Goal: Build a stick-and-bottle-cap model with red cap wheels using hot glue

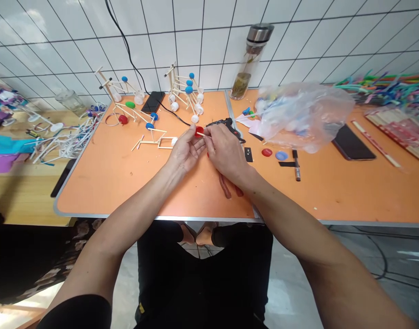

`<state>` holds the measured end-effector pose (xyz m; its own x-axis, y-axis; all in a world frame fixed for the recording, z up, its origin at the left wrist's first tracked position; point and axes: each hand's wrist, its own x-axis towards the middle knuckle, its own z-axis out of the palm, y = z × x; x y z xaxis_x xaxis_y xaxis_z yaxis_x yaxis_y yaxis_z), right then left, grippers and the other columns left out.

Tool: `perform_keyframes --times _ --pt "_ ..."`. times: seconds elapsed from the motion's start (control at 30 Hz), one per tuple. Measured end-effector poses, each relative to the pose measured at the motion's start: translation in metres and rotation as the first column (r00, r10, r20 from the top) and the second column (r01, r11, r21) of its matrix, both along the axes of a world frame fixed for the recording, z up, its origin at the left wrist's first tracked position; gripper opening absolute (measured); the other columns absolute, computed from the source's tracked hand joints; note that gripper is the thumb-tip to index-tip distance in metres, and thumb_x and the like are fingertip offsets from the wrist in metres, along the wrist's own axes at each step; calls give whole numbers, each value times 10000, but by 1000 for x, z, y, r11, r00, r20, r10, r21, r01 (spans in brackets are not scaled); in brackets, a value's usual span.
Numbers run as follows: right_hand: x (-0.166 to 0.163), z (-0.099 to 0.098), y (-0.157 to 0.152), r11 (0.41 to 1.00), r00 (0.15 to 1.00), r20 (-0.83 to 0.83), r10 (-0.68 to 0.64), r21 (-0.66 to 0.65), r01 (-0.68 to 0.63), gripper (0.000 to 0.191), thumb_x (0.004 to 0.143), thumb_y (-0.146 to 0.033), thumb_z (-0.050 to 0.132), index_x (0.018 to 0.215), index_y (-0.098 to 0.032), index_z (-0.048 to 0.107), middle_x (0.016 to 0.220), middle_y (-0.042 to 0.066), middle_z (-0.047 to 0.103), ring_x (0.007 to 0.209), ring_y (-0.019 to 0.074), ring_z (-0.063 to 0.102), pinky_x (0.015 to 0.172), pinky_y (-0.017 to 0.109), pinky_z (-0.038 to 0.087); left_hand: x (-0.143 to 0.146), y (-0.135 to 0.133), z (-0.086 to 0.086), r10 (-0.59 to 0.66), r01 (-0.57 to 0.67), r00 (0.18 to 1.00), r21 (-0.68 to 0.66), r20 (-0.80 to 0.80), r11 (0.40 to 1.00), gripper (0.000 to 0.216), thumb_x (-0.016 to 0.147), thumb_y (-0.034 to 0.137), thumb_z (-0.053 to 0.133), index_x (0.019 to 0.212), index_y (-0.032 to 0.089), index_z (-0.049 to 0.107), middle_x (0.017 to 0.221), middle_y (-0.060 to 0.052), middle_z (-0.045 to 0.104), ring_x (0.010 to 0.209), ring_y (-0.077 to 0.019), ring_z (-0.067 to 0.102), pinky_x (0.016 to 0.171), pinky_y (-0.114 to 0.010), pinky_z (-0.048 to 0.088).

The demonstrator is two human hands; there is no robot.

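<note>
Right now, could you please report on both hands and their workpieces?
Left hand pinching red cap; right hand holding thin wooden stick, tip at cap. Red-handled tool partly hidden by right hand.

You have two bare hands (pixel 185 151) (pixel 226 148), one tall see-through glass bottle (pixel 247 68), one flat red disc (pixel 266 152), one flat light-blue disc (pixel 281 156), one big cloudy plastic bag (pixel 305 112).

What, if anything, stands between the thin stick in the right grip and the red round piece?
Nothing visible: the thin stick, in the right grip, overlaps the red round piece at the left grip in this view. Whether they touch is unclear.
</note>
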<state>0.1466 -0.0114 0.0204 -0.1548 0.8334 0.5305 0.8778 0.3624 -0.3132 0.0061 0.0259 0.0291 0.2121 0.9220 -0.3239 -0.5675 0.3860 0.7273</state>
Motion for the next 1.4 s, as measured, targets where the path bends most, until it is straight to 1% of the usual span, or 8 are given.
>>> perform_keyframes --times 0.2,0.33,0.53,0.73,0.9,1.13,1.27,1.4 --pt "3 6 -3 999 996 88 -12 -33 15 263 1160 -224 437 1154 -170 695 1180 175 756 1093 308 706 892 396 515 3 -4 2 2 -2 999 -6 -32 1000 387 993 572 847 968 197 754 993 -75 854 1093 -210 850 1096 -338 643" --pt "5 5 -2 1000 997 73 -14 -16 15 258 1153 -221 451 1148 -173 705 1170 170 780 1073 306 717 865 390 507 4 -4 1 3 -3 1000 0 -25 1000 400 1001 594 830 994 200 761 964 -65 851 1054 -199 853 1082 -338 653" --pt "5 3 1 1000 1000 19 -9 -1 9 257 1159 -235 462 1129 -175 710 1100 154 804 1040 308 734 846 387 490 3 -3 -2 -5 5 1000 18 5 1000 389 1009 565 831 914 200 734 892 -40 834 921 -156 836 1036 -299 650" --pt "4 2 0 1000 1000 -1 -8 5 8 226 1153 -240 491 1130 -184 708 1097 148 814 1019 300 742 834 380 477 4 -4 0 10 -10 1000 -1 -6 1000 402 990 596 840 988 201 763 927 -60 849 1005 -184 850 1048 -310 643" --pt "3 2 0 1000 1000 8 -26 6 26 200 1137 -221 518 1138 -175 713 1099 148 819 1022 303 753 816 379 473 3 -4 0 6 -6 1000 -11 -2 1000 446 978 635 837 1036 198 772 929 -59 853 990 -185 854 1025 -301 645" --pt "-1 10 -5 995 994 68 -88 -51 92 223 1149 -258 496 1143 -175 704 1075 158 824 978 312 750 754 377 436 4 -5 0 0 0 999 11 -41 1000 359 1022 554 814 947 211 738 921 -44 853 1018 -179 854 1054 -300 639" --pt "-1 12 -7 991 989 104 -108 -73 116 243 1160 -290 463 1115 -190 680 1055 160 813 928 310 728 713 374 398 6 -7 -2 45 -41 996 47 -83 998 291 1038 473 805 908 228 718 929 -25 850 1042 -176 854 1062 -312 645" --pt "0 11 -7 989 982 139 -125 -56 134 274 1170 -294 433 1115 -193 681 1078 155 814 901 296 714 686 372 358 8 -8 -5 98 -85 988 114 -115 990 264 984 424 869 866 236 727 923 -5 836 1040 -167 851 1070 -310 650"
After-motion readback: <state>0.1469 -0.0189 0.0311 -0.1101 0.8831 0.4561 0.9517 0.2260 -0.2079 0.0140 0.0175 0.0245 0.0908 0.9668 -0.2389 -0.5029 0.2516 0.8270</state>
